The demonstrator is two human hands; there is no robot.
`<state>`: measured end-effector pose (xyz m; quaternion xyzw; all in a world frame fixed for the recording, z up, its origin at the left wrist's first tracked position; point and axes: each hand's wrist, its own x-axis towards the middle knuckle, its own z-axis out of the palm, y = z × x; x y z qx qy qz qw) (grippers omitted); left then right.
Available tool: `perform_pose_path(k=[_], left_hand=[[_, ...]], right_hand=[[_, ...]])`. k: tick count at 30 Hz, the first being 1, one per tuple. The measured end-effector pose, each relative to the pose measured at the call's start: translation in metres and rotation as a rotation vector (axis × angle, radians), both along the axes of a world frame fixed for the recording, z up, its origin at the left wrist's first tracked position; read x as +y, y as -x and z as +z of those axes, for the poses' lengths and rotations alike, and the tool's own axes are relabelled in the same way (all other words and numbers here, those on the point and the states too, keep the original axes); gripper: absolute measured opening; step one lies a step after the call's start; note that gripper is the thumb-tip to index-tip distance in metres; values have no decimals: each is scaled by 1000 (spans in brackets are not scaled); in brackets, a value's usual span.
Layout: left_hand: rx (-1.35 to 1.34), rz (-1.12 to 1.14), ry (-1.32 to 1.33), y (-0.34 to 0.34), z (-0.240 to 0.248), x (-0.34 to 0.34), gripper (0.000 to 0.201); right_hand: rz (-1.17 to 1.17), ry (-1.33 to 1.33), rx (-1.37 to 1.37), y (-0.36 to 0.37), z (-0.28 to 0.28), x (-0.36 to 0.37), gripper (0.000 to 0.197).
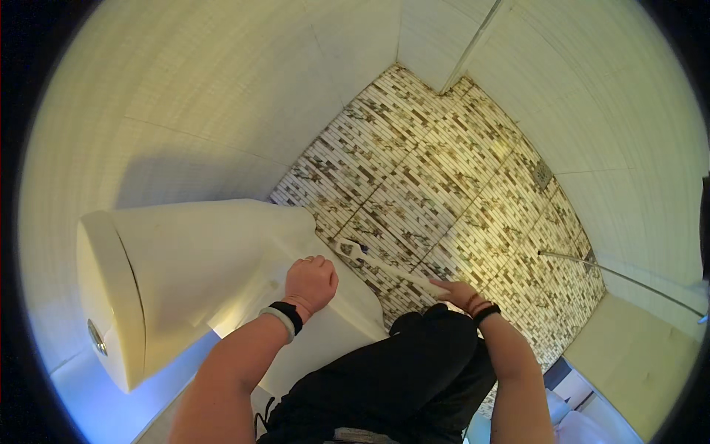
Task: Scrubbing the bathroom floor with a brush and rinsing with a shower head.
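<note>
My right hand point(461, 296) is closed around the end of a long white toilet brush point(399, 273). The brush slants up and left over the floor, and its wider head lies beside the toilet's rounded side. A white toilet point(200, 259) fills the left, its tank with a round flush button point(97, 337) at the far left. My left hand point(310, 284) is curled into a fist over the toilet, fingers folded. Whether it grips an edge there is hidden. A black band and a pale band circle my left wrist.
Patterned brown and cream tiles cover the floor point(414, 200), with a square drain point(542, 175) near the right wall. A thin metal rod point(629, 271) juts in from the right. Pale walls point(244, 96) close in the corner. My dark-trousered legs point(384, 362) are bent below.
</note>
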<state>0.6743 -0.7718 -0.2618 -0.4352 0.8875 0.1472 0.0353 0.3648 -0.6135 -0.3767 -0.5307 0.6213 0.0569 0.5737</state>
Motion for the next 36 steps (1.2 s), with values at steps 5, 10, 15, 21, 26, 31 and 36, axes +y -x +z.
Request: perform_pose_path(k=[5,10,15,21,26,31,36], left_hand=[[20,13,4,-4,1,1,9],[-3,-1,-12,-5,2,1,9],[-22,-12,-17,-6,-1,3,10],[-35,-88,6,-2,-3,1,8],[-6,-168,76,-8,-7,2,9],[18,-259,92,-10,-6,1,10],[30,-144,-15,-7,-1,2,6]], right_hand=[[59,-16,11,-21,6,-44,51],[-33,1,59,6,5,12,48],[-316,-215,42,41,29,67,51],[-135,4,80,27,6,44,48],[-34,34,71,-10,9,-34,49],[-97,-70,63,-1,21,-28,50],[-363,-84,21,43,33,48,49]])
